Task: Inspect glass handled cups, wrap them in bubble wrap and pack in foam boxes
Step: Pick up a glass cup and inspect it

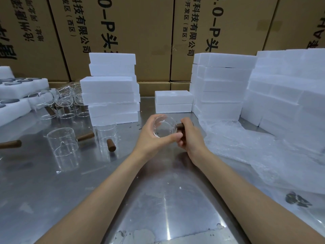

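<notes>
Above the steel table [158, 199] I held a glass cup [164, 126] tipped on its side between both hands, its mouth turned toward me. My left hand [153, 138] curled round the glass body, thumb under the rim; my right hand [189, 136] gripped its wooden handle [180, 125]. Bubble wrap [255, 152] lay just right of my right hand. More cups [62, 145] stood left of my left hand. Beyond my hands sat stacked foam boxes [173, 101].

Left hand [151, 136] cups glass cup [164, 126] above steel surface [158, 199]; right hand [190, 138] grips its wooden handle [179, 125]. More cups [62, 143] left, bubble wrap [255, 147] right, foam boxes [173, 101] behind.
</notes>
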Available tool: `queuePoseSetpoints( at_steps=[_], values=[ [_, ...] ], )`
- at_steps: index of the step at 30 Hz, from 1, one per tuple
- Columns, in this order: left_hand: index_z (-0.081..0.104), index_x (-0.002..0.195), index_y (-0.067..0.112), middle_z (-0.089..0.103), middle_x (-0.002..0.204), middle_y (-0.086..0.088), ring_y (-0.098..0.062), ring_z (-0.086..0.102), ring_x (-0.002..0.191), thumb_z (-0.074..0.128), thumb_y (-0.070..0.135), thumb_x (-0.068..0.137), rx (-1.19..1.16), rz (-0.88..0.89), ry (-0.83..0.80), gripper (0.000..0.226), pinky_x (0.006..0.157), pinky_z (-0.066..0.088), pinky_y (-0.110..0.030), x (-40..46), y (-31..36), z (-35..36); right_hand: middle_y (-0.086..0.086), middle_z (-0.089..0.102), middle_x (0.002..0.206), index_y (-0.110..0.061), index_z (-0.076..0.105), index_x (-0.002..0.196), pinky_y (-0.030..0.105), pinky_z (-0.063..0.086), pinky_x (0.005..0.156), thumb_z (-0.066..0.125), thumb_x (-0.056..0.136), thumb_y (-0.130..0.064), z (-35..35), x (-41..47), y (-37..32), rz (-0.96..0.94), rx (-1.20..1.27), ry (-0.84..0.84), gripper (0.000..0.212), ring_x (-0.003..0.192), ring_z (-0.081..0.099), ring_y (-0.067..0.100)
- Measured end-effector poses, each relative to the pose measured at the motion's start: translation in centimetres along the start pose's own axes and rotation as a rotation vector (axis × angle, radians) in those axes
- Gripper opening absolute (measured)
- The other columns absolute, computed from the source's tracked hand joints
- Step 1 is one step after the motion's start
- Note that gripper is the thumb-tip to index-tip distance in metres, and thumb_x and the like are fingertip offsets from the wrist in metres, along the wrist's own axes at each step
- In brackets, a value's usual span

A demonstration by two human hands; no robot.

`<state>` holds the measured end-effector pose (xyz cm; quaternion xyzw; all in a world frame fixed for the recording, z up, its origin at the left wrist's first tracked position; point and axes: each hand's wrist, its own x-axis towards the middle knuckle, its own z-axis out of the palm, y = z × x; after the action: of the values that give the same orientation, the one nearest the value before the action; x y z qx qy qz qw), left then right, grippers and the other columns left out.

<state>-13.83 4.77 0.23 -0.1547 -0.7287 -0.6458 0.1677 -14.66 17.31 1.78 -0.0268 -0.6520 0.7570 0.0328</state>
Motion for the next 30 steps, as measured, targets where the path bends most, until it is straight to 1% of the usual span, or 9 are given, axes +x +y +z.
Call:
queuePoseSetpoints(
  at_steps=[2, 5, 9, 11, 14, 16, 21, 25, 30],
  values=[
    [0.058, 0.105, 0.022, 0.065, 0.104, 0.012, 0.013, 0.058, 0.096, 0.089, 0.025, 0.054, 0.000, 0.016, 0.026, 0.060, 0.082, 0.044, -0.007, 0.1, -0.2, -0.1, 0.000, 0.050, 0.050, -0.015, 0.052, 0.061, 0.019, 0.035, 0.043, 0.040, 0.087, -0.026, 0.1, -0.1, 0.0, -0.045, -0.052, -0.009, 0.030, 0.038, 0.041, 0.009],
    [0.060, 0.093, 0.021, 0.067, 0.095, 0.015, 0.012, 0.061, 0.091, 0.091, 0.020, 0.057, -0.059, -0.021, 0.085, 0.047, 0.073, 0.044, -0.005, 0.1, -0.3, -0.1, -0.004, 0.051, 0.045, -0.015, 0.053, 0.058, 0.017, 0.037, 0.040, 0.040, 0.090, -0.024, 0.3, -0.4, 0.1, -0.127, -0.139, -0.023, 0.035, 0.039, 0.045, 0.009],
    [0.066, 0.088, 0.017, 0.071, 0.085, 0.014, 0.006, 0.065, 0.079, 0.083, 0.037, 0.070, -0.135, -0.168, 0.221, 0.032, 0.060, 0.048, -0.009, 0.1, 0.2, -0.2, -0.004, 0.050, 0.044, -0.017, 0.056, 0.054, 0.016, 0.035, 0.037, 0.043, 0.090, -0.024, 0.8, -0.8, 0.4, -0.213, -0.180, -0.094, 0.040, 0.038, 0.046, 0.008],
    [0.068, 0.090, 0.018, 0.070, 0.083, 0.016, 0.004, 0.063, 0.078, 0.073, 0.048, 0.078, -0.133, -0.241, 0.261, 0.033, 0.062, 0.047, -0.015, 0.1, 0.4, -0.3, -0.003, 0.051, 0.043, -0.019, 0.058, 0.051, 0.015, 0.035, 0.037, 0.043, 0.091, -0.024, 1.0, -0.9, 0.5, -0.219, -0.184, -0.112, 0.043, 0.038, 0.046, 0.008],
    [0.068, 0.081, 0.019, 0.070, 0.092, 0.014, -0.002, 0.062, 0.092, 0.055, 0.049, 0.092, -0.189, -0.310, 0.263, 0.034, 0.072, 0.043, -0.020, 0.3, 0.7, -0.3, -0.002, 0.051, 0.042, -0.023, 0.058, 0.038, 0.015, 0.036, 0.038, 0.041, 0.091, -0.025, 1.0, -0.8, 0.6, -0.208, -0.200, -0.123, 0.055, 0.037, 0.044, 0.009],
    [0.068, 0.081, 0.019, 0.070, 0.098, 0.011, -0.004, 0.062, 0.097, 0.047, 0.047, 0.097, -0.195, -0.316, 0.222, 0.038, 0.076, 0.042, -0.022, 0.4, 0.9, -0.3, -0.002, 0.051, 0.042, -0.023, 0.056, 0.035, 0.014, 0.036, 0.038, 0.041, 0.090, -0.025, 0.8, -0.7, 0.5, -0.193, -0.201, -0.106, 0.057, 0.036, 0.043, 0.008],
    [0.066, 0.111, 0.004, 0.065, 0.121, -0.008, -0.022, 0.056, 0.120, 0.044, 0.037, 0.100, -0.335, -0.349, 0.077, 0.042, 0.107, 0.036, -0.034, 0.4, 1.2, -0.3, 0.001, 0.048, 0.043, -0.015, 0.049, 0.049, 0.013, 0.034, 0.037, 0.040, 0.089, -0.024, 0.2, -0.2, 0.2, -0.107, -0.114, 0.003, 0.042, 0.032, 0.040, 0.009],
    [0.062, 0.115, 0.000, 0.064, 0.117, -0.006, -0.020, 0.054, 0.115, 0.043, 0.025, 0.100, -0.499, -0.352, -0.029, 0.035, 0.100, 0.040, -0.027, 0.4, 1.6, -0.5, -0.003, 0.045, 0.043, -0.014, 0.047, 0.055, 0.017, 0.032, 0.039, 0.039, 0.088, -0.024, -0.2, 0.0, 0.1, -0.036, -0.025, 0.026, 0.035, 0.037, 0.039, 0.009],
    [0.072, 0.105, 0.014, 0.071, 0.107, 0.003, -0.009, 0.064, 0.104, 0.053, 0.021, 0.085, -0.537, -0.234, -0.264, 0.028, 0.088, 0.049, -0.018, 0.3, 1.5, -1.6, -0.007, 0.040, 0.041, -0.016, 0.046, 0.062, 0.016, 0.025, 0.034, 0.040, 0.088, -0.023, -0.6, 0.1, -0.1, 0.029, 0.163, 0.038, 0.028, 0.034, 0.037, 0.006]
  ],
)
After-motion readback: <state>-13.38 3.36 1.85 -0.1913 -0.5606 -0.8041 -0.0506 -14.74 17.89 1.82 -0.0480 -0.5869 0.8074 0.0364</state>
